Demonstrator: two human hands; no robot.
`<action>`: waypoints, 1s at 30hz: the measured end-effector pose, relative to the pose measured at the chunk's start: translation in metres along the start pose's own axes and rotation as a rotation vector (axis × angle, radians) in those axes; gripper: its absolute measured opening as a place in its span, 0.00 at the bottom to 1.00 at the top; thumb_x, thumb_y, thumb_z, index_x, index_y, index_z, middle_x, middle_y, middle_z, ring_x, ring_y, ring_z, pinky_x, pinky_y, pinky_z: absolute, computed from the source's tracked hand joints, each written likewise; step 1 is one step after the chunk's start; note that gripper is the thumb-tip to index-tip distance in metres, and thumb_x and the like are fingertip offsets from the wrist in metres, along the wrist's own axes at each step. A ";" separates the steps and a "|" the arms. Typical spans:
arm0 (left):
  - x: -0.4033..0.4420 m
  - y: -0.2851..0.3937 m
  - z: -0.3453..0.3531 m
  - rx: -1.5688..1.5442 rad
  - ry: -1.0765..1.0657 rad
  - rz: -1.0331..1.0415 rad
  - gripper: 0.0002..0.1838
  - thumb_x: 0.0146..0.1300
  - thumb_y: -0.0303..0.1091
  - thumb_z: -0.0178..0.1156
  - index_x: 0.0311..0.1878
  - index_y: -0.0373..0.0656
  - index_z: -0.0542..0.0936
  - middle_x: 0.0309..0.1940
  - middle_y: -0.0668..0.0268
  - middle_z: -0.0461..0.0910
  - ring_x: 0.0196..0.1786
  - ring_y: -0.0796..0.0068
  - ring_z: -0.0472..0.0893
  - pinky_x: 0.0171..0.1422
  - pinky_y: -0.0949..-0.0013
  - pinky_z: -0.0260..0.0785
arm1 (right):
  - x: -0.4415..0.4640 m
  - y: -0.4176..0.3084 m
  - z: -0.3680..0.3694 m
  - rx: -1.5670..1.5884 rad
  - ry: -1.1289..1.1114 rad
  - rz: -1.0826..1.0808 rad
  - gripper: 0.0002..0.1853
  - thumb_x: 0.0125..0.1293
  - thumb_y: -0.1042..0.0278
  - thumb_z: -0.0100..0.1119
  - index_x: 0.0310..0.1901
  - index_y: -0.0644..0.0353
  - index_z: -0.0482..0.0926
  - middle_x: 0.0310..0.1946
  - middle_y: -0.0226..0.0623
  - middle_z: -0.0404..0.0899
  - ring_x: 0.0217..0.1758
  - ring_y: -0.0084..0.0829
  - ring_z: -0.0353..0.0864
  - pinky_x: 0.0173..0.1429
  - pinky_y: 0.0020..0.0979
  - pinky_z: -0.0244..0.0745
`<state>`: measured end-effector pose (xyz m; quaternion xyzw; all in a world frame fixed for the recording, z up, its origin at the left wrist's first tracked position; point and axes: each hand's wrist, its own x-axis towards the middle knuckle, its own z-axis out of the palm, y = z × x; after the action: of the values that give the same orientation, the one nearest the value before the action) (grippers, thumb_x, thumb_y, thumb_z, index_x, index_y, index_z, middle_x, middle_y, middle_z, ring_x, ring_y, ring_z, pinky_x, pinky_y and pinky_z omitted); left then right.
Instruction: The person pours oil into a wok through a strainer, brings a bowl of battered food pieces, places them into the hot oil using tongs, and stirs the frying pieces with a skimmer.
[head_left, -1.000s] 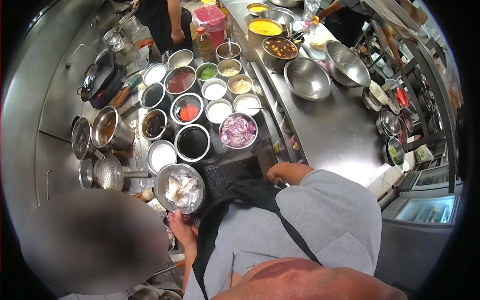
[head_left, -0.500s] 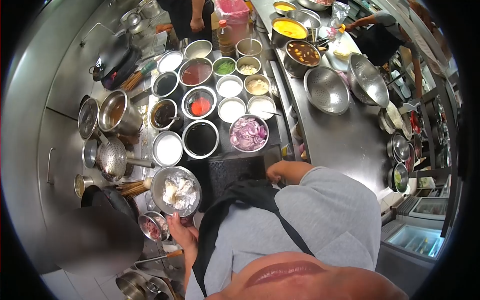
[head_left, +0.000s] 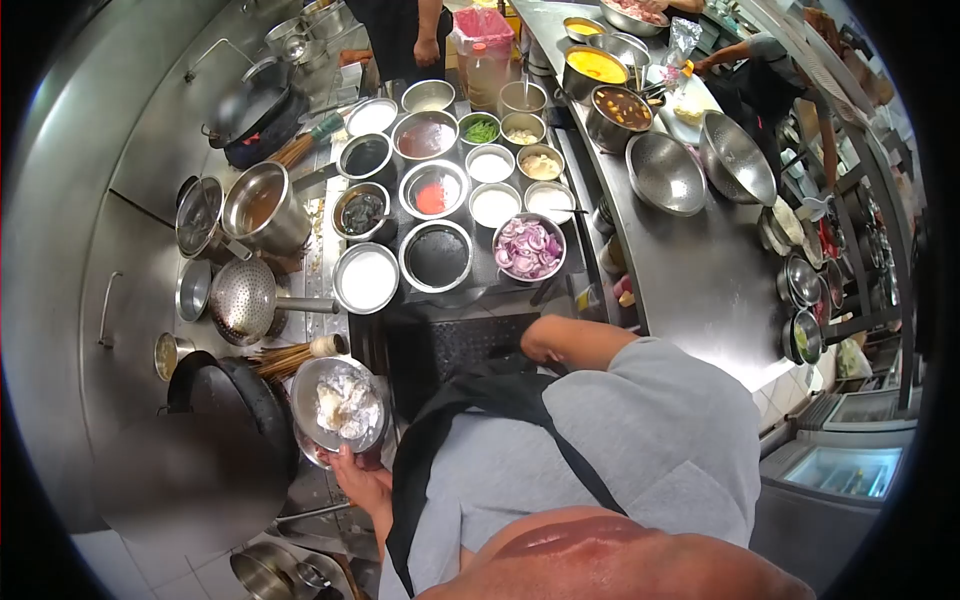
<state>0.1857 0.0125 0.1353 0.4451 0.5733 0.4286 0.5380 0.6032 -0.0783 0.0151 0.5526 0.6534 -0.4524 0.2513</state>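
In my left hand (head_left: 362, 482) is a metal bowl (head_left: 303, 402) with white, flour-dusted pieces (head_left: 346, 404) in it. My thumb lies over its near rim, and the other fingers are largely hidden underneath. Just below the bowl, part of another container with reddish pieces shows. A straw-coloured whisk brush (head_left: 285, 357) lies at its upper left, and a dark wok (head_left: 215, 385) stands to its left. My right hand (head_left: 543, 342) is low in front of my apron, near a dark perforated panel (head_left: 450, 350). Its fingertips are hidden.
Ahead stand several metal pots of sauces and powders, among them dark sauce (head_left: 436, 256) and sliced red onion (head_left: 529, 249). A perforated ladle (head_left: 243, 301) rests at the left. Colanders (head_left: 667, 174) sit on the right-hand steel counter (head_left: 690, 270). Another person's hand (head_left: 427, 52) hangs at the back.
My left hand has carried the bowl leftward relative to the pots, over the small container of reddish pieces. The camera view has shifted slightly. My right hand stays near the apron.
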 end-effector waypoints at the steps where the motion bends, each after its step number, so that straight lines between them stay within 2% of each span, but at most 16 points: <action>1: -0.003 0.003 -0.005 -0.015 0.001 -0.036 0.21 0.67 0.38 0.54 0.58 0.34 0.70 0.53 0.56 0.74 0.53 0.65 0.75 0.56 0.64 0.69 | -0.005 -0.004 -0.023 0.185 -0.011 0.033 0.08 0.51 0.64 0.63 0.31 0.57 0.86 0.31 0.38 0.86 0.33 0.35 0.85 0.34 0.36 0.77; 3: -0.005 0.011 -0.010 -0.112 0.034 -0.082 0.21 0.68 0.39 0.54 0.57 0.34 0.71 0.53 0.57 0.74 0.53 0.66 0.75 0.56 0.65 0.68 | -0.021 -0.009 -0.070 0.566 -0.040 0.112 0.13 0.59 0.59 0.61 0.39 0.59 0.85 0.31 0.35 0.86 0.34 0.30 0.85 0.37 0.36 0.79; 7: 0.006 -0.009 -0.037 -0.302 0.024 -0.087 0.20 0.68 0.40 0.53 0.55 0.34 0.72 0.51 0.57 0.73 0.52 0.66 0.75 0.54 0.66 0.68 | -0.155 -0.001 -0.184 0.679 1.042 -0.419 0.16 0.69 0.58 0.50 0.34 0.61 0.81 0.28 0.36 0.80 0.32 0.28 0.79 0.42 0.32 0.74; 8: 0.005 -0.009 -0.043 -0.264 0.022 -0.088 0.19 0.68 0.39 0.53 0.53 0.34 0.72 0.50 0.58 0.73 0.52 0.67 0.74 0.54 0.66 0.68 | -0.200 -0.008 -0.204 1.210 1.276 -0.711 0.15 0.62 0.59 0.55 0.25 0.61 0.79 0.30 0.42 0.82 0.32 0.34 0.81 0.40 0.34 0.76; 9: 0.004 -0.013 -0.052 -0.260 0.029 -0.099 0.19 0.68 0.39 0.53 0.53 0.34 0.72 0.50 0.58 0.73 0.52 0.67 0.74 0.54 0.66 0.68 | -0.245 -0.024 -0.219 1.057 1.510 -0.997 0.20 0.64 0.53 0.51 0.20 0.58 0.74 0.28 0.43 0.80 0.33 0.39 0.80 0.41 0.40 0.75; 11: 0.006 -0.020 -0.069 0.153 -0.009 0.007 0.18 0.68 0.39 0.53 0.53 0.34 0.71 0.50 0.57 0.73 0.50 0.67 0.74 0.53 0.66 0.68 | -0.328 -0.044 -0.262 0.641 1.071 -1.675 0.28 0.73 0.46 0.38 0.22 0.58 0.71 0.28 0.42 0.79 0.34 0.39 0.77 0.43 0.43 0.72; 12: 0.008 -0.022 -0.068 -0.102 0.043 -0.092 0.19 0.68 0.39 0.53 0.55 0.35 0.70 0.52 0.56 0.73 0.52 0.64 0.75 0.54 0.63 0.69 | -0.340 -0.052 -0.268 0.642 1.059 -1.680 0.28 0.73 0.46 0.38 0.22 0.58 0.71 0.28 0.42 0.79 0.34 0.39 0.77 0.43 0.43 0.72; 14: 0.010 -0.021 -0.064 -0.273 0.091 -0.098 0.19 0.68 0.39 0.53 0.56 0.35 0.69 0.53 0.55 0.73 0.54 0.62 0.75 0.54 0.61 0.70 | -0.348 -0.078 -0.272 0.478 1.129 -1.585 0.34 0.64 0.26 0.43 0.17 0.50 0.69 0.16 0.26 0.66 0.20 0.22 0.63 0.30 0.27 0.57; 15: 0.011 -0.017 -0.062 -0.428 0.135 -0.109 0.20 0.68 0.39 0.53 0.57 0.36 0.69 0.55 0.55 0.72 0.55 0.60 0.76 0.55 0.58 0.71 | -0.316 -0.089 -0.280 0.630 1.006 -1.556 0.33 0.67 0.29 0.43 0.20 0.53 0.71 0.18 0.28 0.67 0.19 0.23 0.64 0.27 0.29 0.58; 16: 0.014 -0.019 -0.063 -0.434 0.145 -0.102 0.20 0.68 0.39 0.53 0.57 0.36 0.69 0.55 0.55 0.72 0.55 0.60 0.76 0.55 0.58 0.71 | -0.268 -0.083 -0.267 0.555 1.478 -1.087 0.30 0.71 0.38 0.45 0.23 0.57 0.73 0.22 0.32 0.71 0.22 0.26 0.69 0.28 0.33 0.64; 17: 0.016 -0.025 -0.067 -0.409 0.153 -0.071 0.21 0.68 0.39 0.53 0.58 0.36 0.68 0.56 0.54 0.72 0.56 0.58 0.75 0.56 0.56 0.72 | -0.241 -0.106 -0.269 0.714 1.295 -0.711 0.25 0.73 0.48 0.44 0.31 0.63 0.78 0.26 0.35 0.75 0.25 0.28 0.76 0.35 0.35 0.72; 18: 0.018 -0.030 -0.071 -0.384 0.164 -0.041 0.22 0.67 0.39 0.53 0.60 0.37 0.67 0.57 0.54 0.72 0.57 0.56 0.75 0.57 0.53 0.72 | -0.192 -0.111 -0.280 0.329 1.150 -0.728 0.19 0.73 0.55 0.45 0.42 0.63 0.81 0.32 0.37 0.78 0.30 0.29 0.80 0.41 0.33 0.75; 19: 0.019 -0.034 -0.075 -0.384 0.176 -0.034 0.22 0.67 0.39 0.53 0.60 0.37 0.67 0.57 0.54 0.72 0.57 0.56 0.75 0.57 0.53 0.72 | -0.165 -0.143 -0.277 0.747 0.638 -0.293 0.17 0.70 0.59 0.47 0.53 0.57 0.79 0.37 0.37 0.80 0.32 0.31 0.82 0.45 0.32 0.76; 20: 0.019 -0.037 -0.080 -0.422 0.206 -0.034 0.22 0.67 0.39 0.53 0.60 0.36 0.67 0.57 0.53 0.72 0.57 0.56 0.75 0.57 0.54 0.72 | -0.089 -0.129 -0.256 0.703 0.410 -0.129 0.18 0.66 0.63 0.49 0.56 0.51 0.77 0.39 0.39 0.82 0.32 0.31 0.82 0.45 0.35 0.76; 23: 0.024 -0.031 -0.084 -0.532 0.248 -0.045 0.22 0.67 0.39 0.53 0.60 0.36 0.67 0.57 0.53 0.72 0.57 0.57 0.75 0.57 0.55 0.72 | 0.037 -0.119 -0.170 0.094 -0.007 -0.143 0.26 0.59 0.65 0.51 0.60 0.60 0.74 0.44 0.49 0.83 0.45 0.42 0.84 0.49 0.43 0.77; 30: 0.034 -0.037 -0.086 -0.414 0.261 -0.007 0.19 0.69 0.39 0.52 0.57 0.37 0.69 0.54 0.54 0.73 0.54 0.59 0.76 0.54 0.60 0.72 | 0.137 -0.050 -0.037 0.000 0.031 -0.055 0.18 0.61 0.66 0.50 0.48 0.63 0.83 0.49 0.51 0.81 0.54 0.51 0.80 0.57 0.48 0.73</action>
<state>0.0975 0.0353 0.0961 0.2642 0.5395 0.5890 0.5405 0.5259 0.0224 -0.0657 0.5414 0.6722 -0.4503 0.2286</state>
